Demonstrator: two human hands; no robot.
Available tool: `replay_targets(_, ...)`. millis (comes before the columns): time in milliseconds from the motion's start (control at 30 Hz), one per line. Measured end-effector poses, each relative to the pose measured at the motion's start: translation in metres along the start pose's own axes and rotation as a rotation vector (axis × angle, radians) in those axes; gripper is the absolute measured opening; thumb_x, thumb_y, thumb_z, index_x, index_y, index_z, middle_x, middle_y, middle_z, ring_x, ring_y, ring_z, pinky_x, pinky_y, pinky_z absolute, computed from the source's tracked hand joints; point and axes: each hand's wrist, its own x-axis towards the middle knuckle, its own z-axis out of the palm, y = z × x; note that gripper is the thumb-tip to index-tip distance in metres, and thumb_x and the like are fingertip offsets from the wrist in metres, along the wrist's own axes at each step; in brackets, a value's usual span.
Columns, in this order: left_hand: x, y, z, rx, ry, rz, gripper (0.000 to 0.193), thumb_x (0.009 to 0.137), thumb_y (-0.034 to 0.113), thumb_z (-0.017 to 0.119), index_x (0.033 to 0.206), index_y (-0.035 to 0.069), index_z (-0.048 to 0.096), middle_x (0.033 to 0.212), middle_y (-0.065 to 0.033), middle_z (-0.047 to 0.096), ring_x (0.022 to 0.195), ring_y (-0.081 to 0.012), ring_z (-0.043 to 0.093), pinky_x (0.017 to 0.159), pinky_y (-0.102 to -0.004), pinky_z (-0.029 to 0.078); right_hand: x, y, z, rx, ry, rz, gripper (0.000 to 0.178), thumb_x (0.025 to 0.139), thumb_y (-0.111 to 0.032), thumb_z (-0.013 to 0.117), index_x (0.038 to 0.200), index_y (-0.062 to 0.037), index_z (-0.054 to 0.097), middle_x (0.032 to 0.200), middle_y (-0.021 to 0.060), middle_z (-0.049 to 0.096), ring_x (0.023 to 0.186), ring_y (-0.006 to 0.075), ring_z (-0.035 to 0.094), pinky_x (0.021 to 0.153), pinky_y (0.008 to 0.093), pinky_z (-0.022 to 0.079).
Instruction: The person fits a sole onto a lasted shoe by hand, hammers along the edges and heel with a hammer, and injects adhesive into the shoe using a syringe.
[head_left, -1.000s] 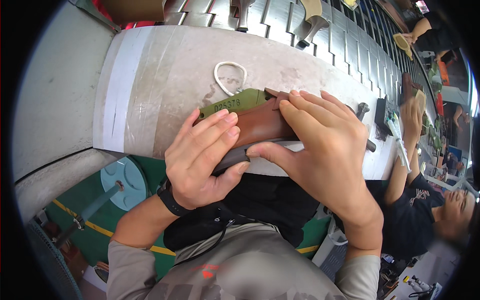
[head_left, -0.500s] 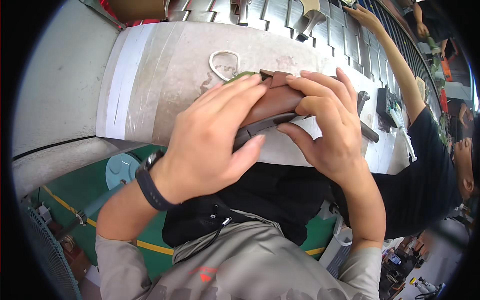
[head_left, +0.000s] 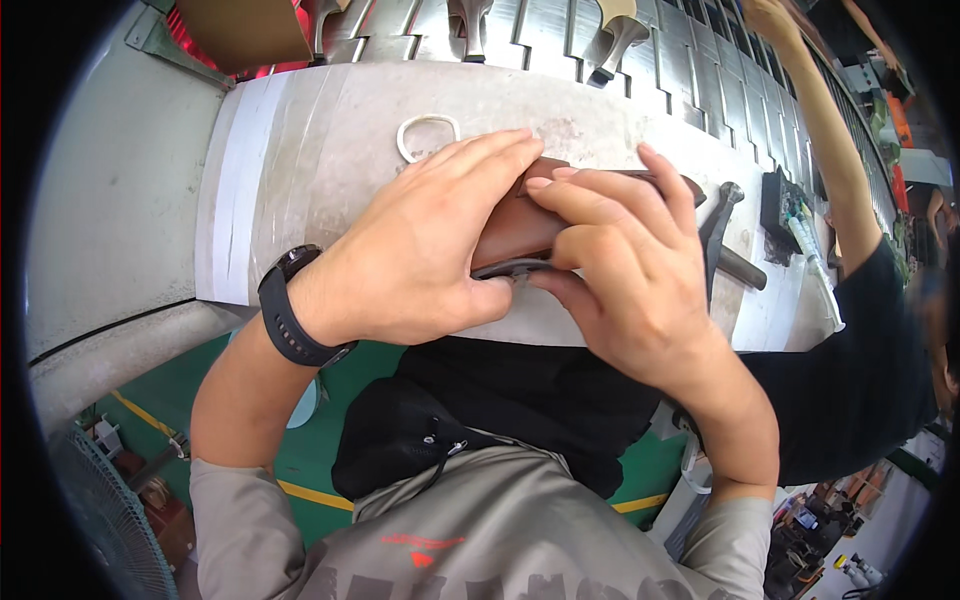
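Observation:
Both my hands are closed around a brown leather shoe [head_left: 515, 228] over the pale worktop, hiding much of its shape. Along its near edge runs a thin dark sole edge [head_left: 512, 267]. My left hand [head_left: 410, 245], with a dark watch on the wrist, grips the left end, fingers over the far side and thumb at the dark edge. My right hand [head_left: 635, 255] holds the right part, its fingertips on top of the leather and its thumb against the dark edge. Beyond my left fingers lies a white loop [head_left: 402, 130].
A dark hammer-like tool [head_left: 714, 240] and a dark rod [head_left: 742, 269] lie right of my right hand. Farther right are a black box [head_left: 783, 212] and a white-handled brush [head_left: 815, 258]. A metal slat conveyor [head_left: 545, 30] runs behind. A co-worker's arm [head_left: 845, 150] reaches along the right.
My hands have turned the shoe a little and moved closer together. The green part at its far side is now hidden. The co-worker's hand has moved farther away.

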Motion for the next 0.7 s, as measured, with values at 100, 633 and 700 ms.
replay_targets(100, 0.003, -0.002, -0.002, -0.076, -0.010, -0.010, 0.100, 0.071, 0.011, 0.079, 0.161, -0.006, 0.040, 0.159, -0.0280, 0.049, 0.148, -0.0439, 0.050, 0.126, -0.0454, 0.040, 0.000, 0.013, -0.007, 0.035, -0.010, -0.008, 0.032, 0.073, -0.017, 0.085, 0.093, -0.0090, 0.061, 0.130, 0.0085, 0.073, 0.122, 0.0286, 0.068, 0.117, 0.0634, 0.039)
replay_targets(633, 0.006, 0.009, -0.002, 0.001, -0.027, -0.061, 0.096, 0.074, 0.012, 0.078, 0.161, -0.002, 0.040, 0.159, -0.0243, 0.049, 0.148, -0.0433, 0.047, 0.123, -0.0515, 0.037, 0.014, 0.013, -0.005, 0.166, 0.078, 0.030, 0.031, 0.071, -0.015, 0.089, 0.085, -0.0058, 0.063, 0.113, 0.0136, 0.078, 0.107, 0.0308, 0.075, 0.086, 0.0440, 0.053)
replay_targets(700, 0.007, 0.009, -0.001, -0.009, -0.031, -0.059, 0.095, 0.074, 0.012, 0.078, 0.161, -0.002, 0.040, 0.159, -0.0243, 0.049, 0.147, -0.0433, 0.048, 0.123, -0.0515, 0.037, 0.020, 0.009, -0.011, 0.214, 0.042, 0.118, 0.034, 0.069, -0.010, 0.090, 0.092, -0.0058, 0.065, 0.103, 0.0115, 0.076, 0.098, 0.0307, 0.073, 0.085, 0.0434, 0.052)
